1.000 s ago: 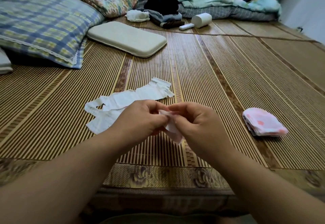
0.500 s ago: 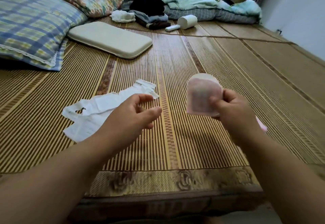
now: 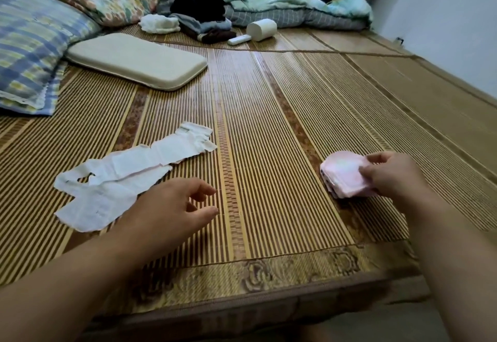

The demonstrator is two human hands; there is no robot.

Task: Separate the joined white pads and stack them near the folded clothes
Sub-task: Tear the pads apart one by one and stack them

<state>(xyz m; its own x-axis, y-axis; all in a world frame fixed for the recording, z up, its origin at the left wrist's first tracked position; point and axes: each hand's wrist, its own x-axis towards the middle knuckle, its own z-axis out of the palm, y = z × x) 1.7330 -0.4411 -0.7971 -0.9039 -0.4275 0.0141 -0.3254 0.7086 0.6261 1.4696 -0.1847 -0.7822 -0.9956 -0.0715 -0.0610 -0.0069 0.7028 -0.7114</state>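
While the person leans over the near edge of a striped bamboo mat (image 3: 269, 132), the right hand (image 3: 390, 177) rests on a small stack of pale pink-white pads (image 3: 343, 173) toward the mat's near right corner, thumb and fingers pinched on the top pad as if setting it down square on the pile. The left hand (image 3: 172, 207) hovers empty just above the mat, fingers loosely curled and spread, its heel over the near end of the joined strip of white pads (image 3: 126, 169). That strip lies flat, running from the near left part of the mat diagonally toward its middle, ragged at both ends, with several pads apparently not yet torn apart. The step in hand looks like placing one freed pad on the pile. The next move would likely call for the left hand to take up the strip's near end and for the right hand to let go of the stack and come across to help pull off another pad. Along the far edge sit a heap of folded clothes (image 3: 204, 19), a white roll (image 3: 262, 29), a flat cream cushion (image 3: 137, 60), and a checked pillow (image 3: 32, 46) at the far left; the stack lies well apart from those clothes.
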